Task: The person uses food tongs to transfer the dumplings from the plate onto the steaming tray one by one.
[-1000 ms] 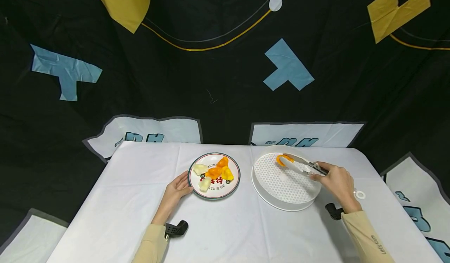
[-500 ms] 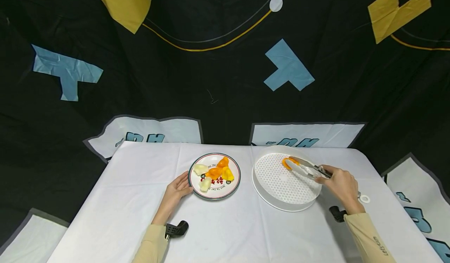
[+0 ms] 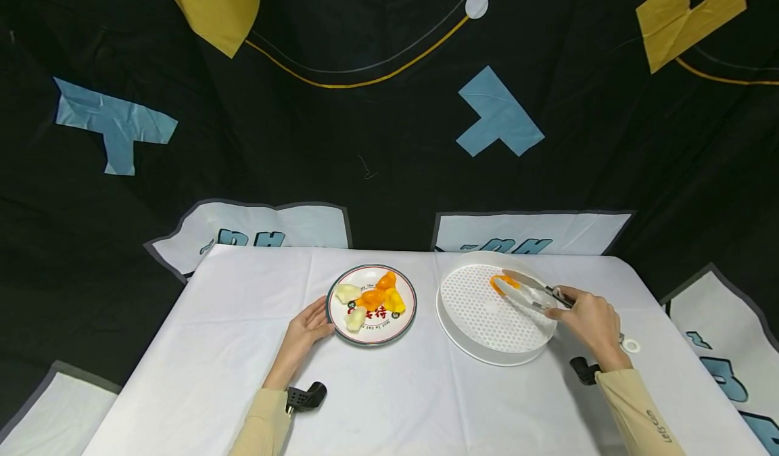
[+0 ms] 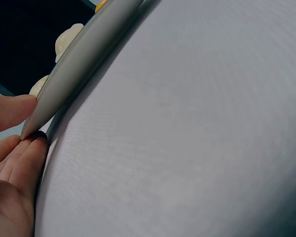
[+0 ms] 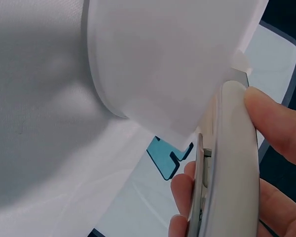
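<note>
My left hand (image 3: 306, 329) holds the left rim of a round plate (image 3: 341, 334) with a green and red border. In the left wrist view its thumb lies against the rim, the other fingers lower down. On the plate sit two pale food pieces (image 3: 356, 318) and several orange and yellow ones (image 3: 371, 299). My right hand (image 3: 589, 321) grips metal tongs (image 3: 538, 287) between thumb and fingers. The tongs' tips are around a curved orange food piece (image 3: 498, 285), over a white round steamer-like tray (image 3: 481, 321) with a perforated surface. Whether the piece touches the tray I cannot tell.
A white cloth (image 3: 402, 402) covers the table. The tray's raised wall (image 3: 487, 357) stands close to the right hand. A small white ring (image 3: 632, 346) shows at the tongs' rear end. Behind the table hangs a black cloth (image 3: 341, 151) with taped shapes.
The right hand and tongs have shifted slightly right and nearer, and the curved orange piece has moved with them. In the last half second they barely move. The left hand and plate stay put.
</note>
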Demonstrator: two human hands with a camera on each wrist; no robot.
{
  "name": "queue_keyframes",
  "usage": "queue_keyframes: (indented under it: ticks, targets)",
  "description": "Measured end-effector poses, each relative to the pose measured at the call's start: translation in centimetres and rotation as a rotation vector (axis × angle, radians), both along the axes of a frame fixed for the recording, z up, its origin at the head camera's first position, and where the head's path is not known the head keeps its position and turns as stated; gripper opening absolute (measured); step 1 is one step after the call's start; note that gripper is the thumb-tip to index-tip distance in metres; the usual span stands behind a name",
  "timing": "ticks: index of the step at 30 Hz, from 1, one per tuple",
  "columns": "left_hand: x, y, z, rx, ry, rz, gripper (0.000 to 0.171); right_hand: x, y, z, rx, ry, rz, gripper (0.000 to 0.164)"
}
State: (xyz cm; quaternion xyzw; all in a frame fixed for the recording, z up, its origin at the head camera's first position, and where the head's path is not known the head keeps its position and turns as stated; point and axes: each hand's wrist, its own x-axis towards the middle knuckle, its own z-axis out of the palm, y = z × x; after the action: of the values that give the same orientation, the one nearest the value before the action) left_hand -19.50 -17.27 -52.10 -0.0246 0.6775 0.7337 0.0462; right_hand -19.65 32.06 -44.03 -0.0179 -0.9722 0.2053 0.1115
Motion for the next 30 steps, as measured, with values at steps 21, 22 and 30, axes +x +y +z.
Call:
queue_keyframes:
  ticks: [21,22,30]
  targets:
    - [0.2,-0.1,0.0,-0.003,0.011,-0.011,0.066,0.6,-3.0,2.2,-0.021,0.010,0.041,0.057]
    - [0.2,-0.1,0.0,-0.006,0.012,-0.011,0.066,0.6,-3.2,2.4,-0.020,0.014,0.047,0.057]
    - [0.2,-0.1,-0.1,-0.020,0.006,-0.006,0.067,0.8,-5.6,3.1,-0.031,0.044,0.109,0.059]
